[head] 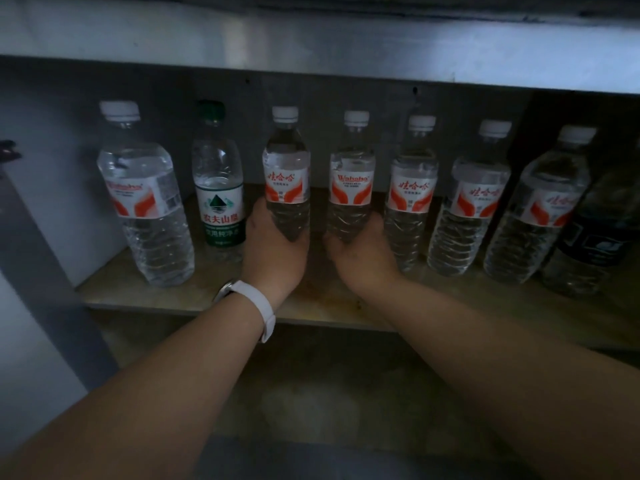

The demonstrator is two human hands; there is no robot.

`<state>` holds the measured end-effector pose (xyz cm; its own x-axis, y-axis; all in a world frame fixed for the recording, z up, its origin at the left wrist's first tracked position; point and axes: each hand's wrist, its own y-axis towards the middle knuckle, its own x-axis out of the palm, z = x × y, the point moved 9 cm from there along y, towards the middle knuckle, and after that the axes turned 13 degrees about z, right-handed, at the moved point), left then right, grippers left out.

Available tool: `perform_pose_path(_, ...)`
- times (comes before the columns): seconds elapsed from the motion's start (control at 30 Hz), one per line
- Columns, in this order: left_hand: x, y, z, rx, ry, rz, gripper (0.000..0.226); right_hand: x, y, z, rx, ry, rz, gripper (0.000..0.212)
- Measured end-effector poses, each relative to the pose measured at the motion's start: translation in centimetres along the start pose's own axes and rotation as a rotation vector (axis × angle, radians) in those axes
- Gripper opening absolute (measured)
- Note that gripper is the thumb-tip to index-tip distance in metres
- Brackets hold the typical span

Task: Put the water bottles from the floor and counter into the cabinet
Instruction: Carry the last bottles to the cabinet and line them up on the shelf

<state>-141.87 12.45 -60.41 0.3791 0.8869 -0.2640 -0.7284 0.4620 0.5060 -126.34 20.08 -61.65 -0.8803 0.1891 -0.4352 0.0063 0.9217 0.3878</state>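
Several clear water bottles stand in a row on the cabinet shelf (166, 299). My left hand (273, 251) grips the base of one red-and-white labelled bottle (285, 174). My right hand (363, 254) grips the base of the bottle beside it (352, 178). Both held bottles are upright in the middle of the row. A green-labelled bottle (218, 188) stands just left of my left hand, and a larger clear bottle (145, 195) is at the far left. More red-labelled bottles (412, 188) (474, 199) (550, 206) stand to the right.
A dark-labelled bottle (595, 237) stands at the far right end of the row. The cabinet's metal top edge (311, 53) runs above the bottle caps. The left cabinet wall (45, 188) is close to the large bottle. A dim lower shelf (311, 393) lies below.
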Motion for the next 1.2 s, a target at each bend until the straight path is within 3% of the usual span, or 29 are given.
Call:
perform_pose_path(0.07, -1.1, -0.8, -0.1, -0.014, -0.013, -0.030, 0.035, -0.5, -1.0, -0.3, 0.001, 0.047, -0.010, 0.069)
perform_pose_path(0.17, -4.0, -2.1, -0.5, 0.015, -0.008, -0.018, 0.045, -0.9, -3.0, -1.2, -0.030, 0.098, -0.070, 0.078)
perform_pose_path(0.37, -12.3, -1.7, -2.7, 0.009, 0.052, 0.245, 0.049, 1.5, -5.6, -5.1, -0.160, 0.092, -0.231, 0.067)
perform_pose_path(0.6, -16.2, 1.1, -5.5, -0.082, 0.193, 0.347, 0.085, 7.3, -7.6, -9.5, -0.242, 0.094, -0.373, 0.075)
perform_pose_path(0.87, -15.0, 2.2, -7.9, -0.134, 0.138, 0.311, 0.077, 12.4, -6.2, -10.0, -0.135, 0.097, -0.304, 0.083)
perform_pose_path(1.2, -13.7, 5.4, -9.0, -0.139, 0.116, 0.312, 0.054, 13.4, -4.6, -9.6, -0.124, -0.019, -0.216, 0.065)
